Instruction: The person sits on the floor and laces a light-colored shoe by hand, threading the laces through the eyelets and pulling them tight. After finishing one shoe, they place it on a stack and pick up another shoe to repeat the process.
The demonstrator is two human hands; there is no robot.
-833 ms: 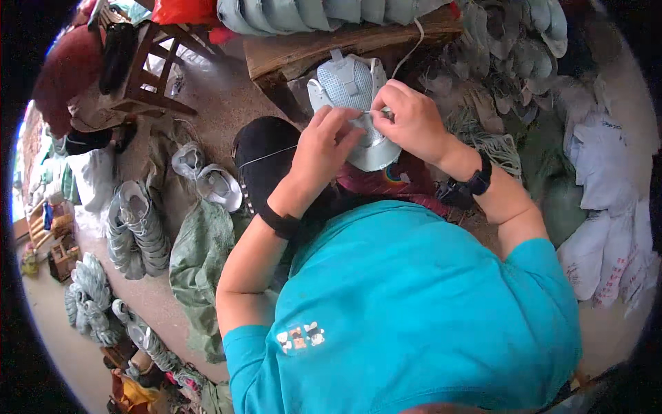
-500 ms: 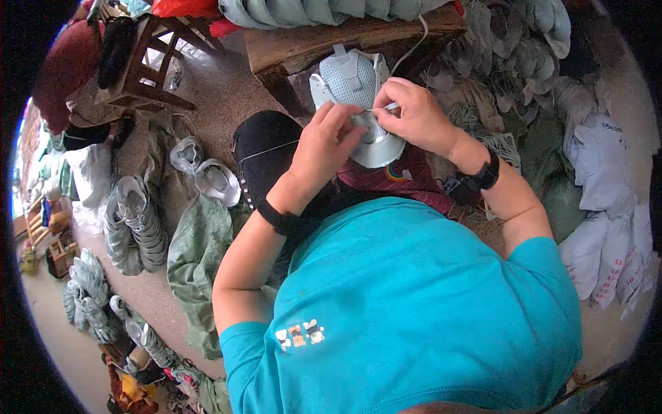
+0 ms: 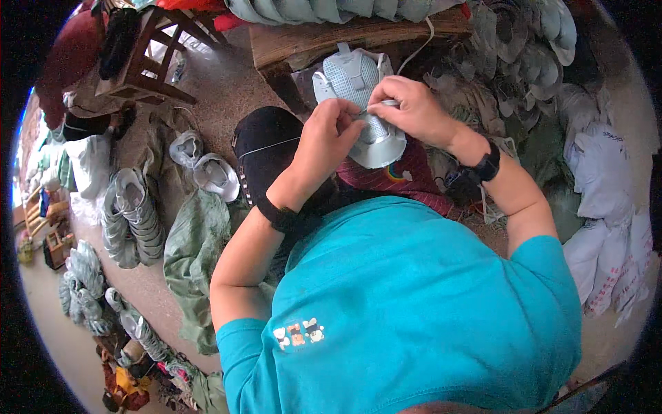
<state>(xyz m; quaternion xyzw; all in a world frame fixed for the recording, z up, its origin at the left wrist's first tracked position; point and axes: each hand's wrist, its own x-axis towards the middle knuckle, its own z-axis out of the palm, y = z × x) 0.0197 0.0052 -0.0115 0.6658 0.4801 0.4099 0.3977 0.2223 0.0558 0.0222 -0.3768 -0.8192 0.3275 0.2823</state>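
A pale grey-blue shoe upper (image 3: 353, 74) with a perforated tongue rests over my lap, toe end toward me, against the wooden bench. My right hand (image 3: 412, 109) pinches a white shoelace (image 3: 390, 103) over the lacing area. Close beside it, on the left of the upper, my left hand (image 3: 324, 141) has thumb and forefinger brought together at the same lacing area. What lies between its fingertips is too small to make out. Another stretch of white cord (image 3: 418, 50) runs up from the upper's right side across the bench edge.
The wooden bench (image 3: 289, 45) carries a row of nested grey uppers (image 3: 310, 11). More uppers hang in bunches (image 3: 517, 48) at the right, above white sacks (image 3: 603, 172). On the left are a wooden stool (image 3: 148, 86), stacked uppers (image 3: 134, 217) and a green sack (image 3: 196, 265).
My left thumb and forefinger have drawn closer together. My right hand has shifted slightly left, still pinching the lace. The whole view has shifted a little.
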